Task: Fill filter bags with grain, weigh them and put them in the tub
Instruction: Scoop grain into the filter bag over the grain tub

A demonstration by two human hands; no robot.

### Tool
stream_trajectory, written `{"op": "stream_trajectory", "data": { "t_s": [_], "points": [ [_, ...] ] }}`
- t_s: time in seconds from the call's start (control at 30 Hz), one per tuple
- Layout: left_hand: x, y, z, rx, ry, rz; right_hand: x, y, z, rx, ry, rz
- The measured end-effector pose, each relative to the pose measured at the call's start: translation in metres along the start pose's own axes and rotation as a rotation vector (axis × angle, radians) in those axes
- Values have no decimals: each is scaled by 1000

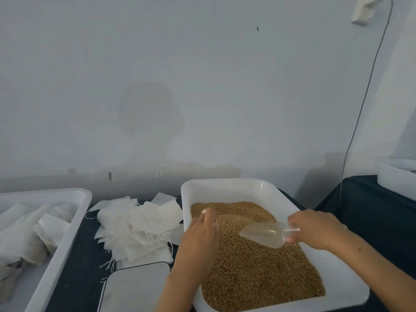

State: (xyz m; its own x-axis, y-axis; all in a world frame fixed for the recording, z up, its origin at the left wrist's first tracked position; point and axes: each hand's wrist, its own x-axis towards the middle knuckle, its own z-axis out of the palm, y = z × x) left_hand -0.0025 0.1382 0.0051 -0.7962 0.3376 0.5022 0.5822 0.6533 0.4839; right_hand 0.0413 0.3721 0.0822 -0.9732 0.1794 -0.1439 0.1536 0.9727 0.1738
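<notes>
My right hand (315, 228) gripped the clear scoop (263, 235) over the grain (258, 273) in the white tray (225, 185). Left hand (200, 233) pinched something small and white, unclear what. Filled bags (27, 235) sat in the tub (67, 235) at the table's left edge.

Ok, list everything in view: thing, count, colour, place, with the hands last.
grain tub: one, white, centre right, holding grain
grain: brown, heaped in that tub
scoop: one, clear, over the grain
empty bags: a pile, white, left of the grain tub
scale: one, white, in front of the pile
left tub: one, white, far left
filled bags: several, white, in the left tub
far tub: one, white, right edge
cable: one, grey, down the wall
left hand: over the grain, pinching something small and white
right hand: holding the scoop's handle
</notes>
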Motion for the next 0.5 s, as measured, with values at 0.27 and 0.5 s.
{"op": "stream_trajectory", "data": {
  "t_s": [0.27,0.5],
  "points": [
    [4,-6,-16,73,39,51,18,-31,25,150,28,-69],
    [6,-13,-16,55,66,56,14,-19,48,368,70,-118]
  ]
}}
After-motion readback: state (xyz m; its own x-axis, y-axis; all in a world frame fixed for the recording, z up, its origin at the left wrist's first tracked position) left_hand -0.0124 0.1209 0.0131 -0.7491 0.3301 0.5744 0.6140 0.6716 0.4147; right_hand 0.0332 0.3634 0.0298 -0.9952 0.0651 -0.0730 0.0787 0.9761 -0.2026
